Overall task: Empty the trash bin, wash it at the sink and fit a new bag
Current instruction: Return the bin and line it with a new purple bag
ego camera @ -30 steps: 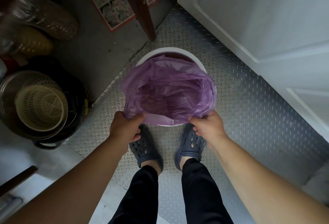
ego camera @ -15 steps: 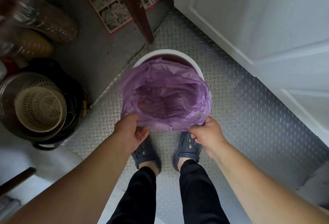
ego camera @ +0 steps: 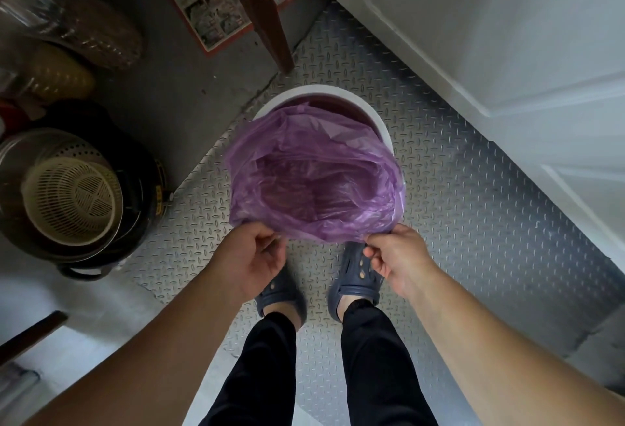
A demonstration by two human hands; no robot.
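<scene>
A round white trash bin [ego camera: 367, 111] stands on the metal tread-plate floor in front of my feet. A purple plastic bag [ego camera: 314, 178] sits open in it, its mouth spread wide and draped over the near rim; the far rim is bare. My left hand [ego camera: 252, 258] pinches the bag's near-left edge. My right hand [ego camera: 397, 256] pinches the near-right edge. The near side of the bin is hidden under the bag.
White cabinet doors [ego camera: 507, 36] run along the right. A wooden leg [ego camera: 267, 19] stands behind the bin on a printed flyer [ego camera: 206, 9]. At left a black pot holds a steel bowl and beige strainer [ego camera: 72, 199], with plastic jars [ego camera: 77, 19] behind.
Both hands have drawn the bag's near edge toward me and slightly up, off the near rim. The left hand has turned palm-inward. The bin has stayed put.
</scene>
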